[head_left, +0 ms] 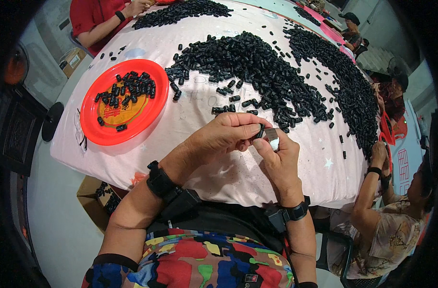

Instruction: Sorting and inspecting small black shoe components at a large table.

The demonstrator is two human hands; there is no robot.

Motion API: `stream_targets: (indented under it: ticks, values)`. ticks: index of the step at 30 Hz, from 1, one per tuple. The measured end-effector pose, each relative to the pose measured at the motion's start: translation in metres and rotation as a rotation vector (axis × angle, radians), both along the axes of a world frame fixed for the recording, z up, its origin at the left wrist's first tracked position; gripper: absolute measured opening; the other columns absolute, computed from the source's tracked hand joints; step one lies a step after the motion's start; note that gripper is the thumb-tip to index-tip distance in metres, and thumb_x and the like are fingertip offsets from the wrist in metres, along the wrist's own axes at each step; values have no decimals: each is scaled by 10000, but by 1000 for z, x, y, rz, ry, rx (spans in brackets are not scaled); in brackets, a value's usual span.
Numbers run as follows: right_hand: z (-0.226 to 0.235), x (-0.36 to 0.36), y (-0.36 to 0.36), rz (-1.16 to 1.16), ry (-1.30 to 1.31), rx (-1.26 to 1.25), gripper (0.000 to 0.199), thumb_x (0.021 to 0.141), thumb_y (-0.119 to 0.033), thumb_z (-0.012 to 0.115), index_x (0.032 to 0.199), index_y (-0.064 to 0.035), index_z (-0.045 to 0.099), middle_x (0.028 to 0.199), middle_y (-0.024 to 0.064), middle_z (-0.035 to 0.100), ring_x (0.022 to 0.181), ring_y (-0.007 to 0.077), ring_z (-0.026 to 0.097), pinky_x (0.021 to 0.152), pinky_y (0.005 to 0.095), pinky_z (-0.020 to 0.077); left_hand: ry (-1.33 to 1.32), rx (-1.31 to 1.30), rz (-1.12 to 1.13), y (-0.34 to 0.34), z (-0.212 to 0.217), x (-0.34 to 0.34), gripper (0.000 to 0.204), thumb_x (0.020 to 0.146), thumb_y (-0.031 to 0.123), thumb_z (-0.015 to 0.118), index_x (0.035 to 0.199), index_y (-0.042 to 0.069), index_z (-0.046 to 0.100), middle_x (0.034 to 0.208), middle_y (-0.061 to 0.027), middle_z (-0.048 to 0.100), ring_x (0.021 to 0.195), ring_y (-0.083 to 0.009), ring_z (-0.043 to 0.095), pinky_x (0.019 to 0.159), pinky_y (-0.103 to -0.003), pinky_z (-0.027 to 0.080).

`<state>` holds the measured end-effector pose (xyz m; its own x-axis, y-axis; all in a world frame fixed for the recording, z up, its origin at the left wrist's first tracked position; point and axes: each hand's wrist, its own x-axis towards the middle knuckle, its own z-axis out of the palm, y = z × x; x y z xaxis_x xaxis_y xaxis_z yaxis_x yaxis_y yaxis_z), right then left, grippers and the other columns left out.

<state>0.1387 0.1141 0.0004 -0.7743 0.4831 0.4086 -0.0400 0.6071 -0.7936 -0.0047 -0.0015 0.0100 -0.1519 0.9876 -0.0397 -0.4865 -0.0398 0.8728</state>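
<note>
Both hands (255, 139) pinch a black piece (260, 131); red plate (103, 132) holds more.

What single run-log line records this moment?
left hand: pinches small black part | right hand: holds small silver piece | red plate: holds black parts

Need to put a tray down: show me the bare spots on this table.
Bare pale tablecloth lies along the near edge, between the round red plastic plate and both hands. Crowded: the heap of small black plastic pieces across the middle and right.
</note>
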Motion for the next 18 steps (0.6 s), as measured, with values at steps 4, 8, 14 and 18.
stream_targets:
  ticks: [4, 8, 14, 18]
  values:
    - [-3, -2, 0, -1, 19, -22, 332, 831, -335, 710, 897, -17, 646, 640, 72, 647, 564, 108, 620, 481, 235, 461, -43, 19, -11, 0, 0, 1, 305, 933, 211, 572, 1187, 43, 588, 876, 27, 624, 652, -11, 510, 595, -156, 434]
    - [-4, -2, 1, 1, 20, -16, 348, 828, -352, 708, 912, -18, 654, 626, 75, 642, 559, 115, 625, 473, 241, 461, -20, 17, -22, -1, 1, 1, 298, 937, 210, 565, 1182, 43, 590, 866, 29, 619, 648, -12, 506, 594, -156, 432]
    - [-7, -2, 1, -12, 33, 24, 372, 826, -379, 702, 899, -16, 667, 630, 85, 646, 540, 120, 618, 466, 243, 454, -51, 1, -23, 1, -3, 2, 287, 945, 204, 549, 1176, 39, 588, 857, 36, 604, 650, -10, 494, 593, -155, 423]
    - [-6, -1, 1, -13, -13, 25, 380, 834, -385, 692, 892, -10, 666, 633, 86, 650, 537, 123, 620, 461, 245, 451, -83, 3, -25, 1, -3, 3, 292, 944, 205, 550, 1176, 32, 585, 866, 33, 607, 656, -9, 495, 593, -153, 423]
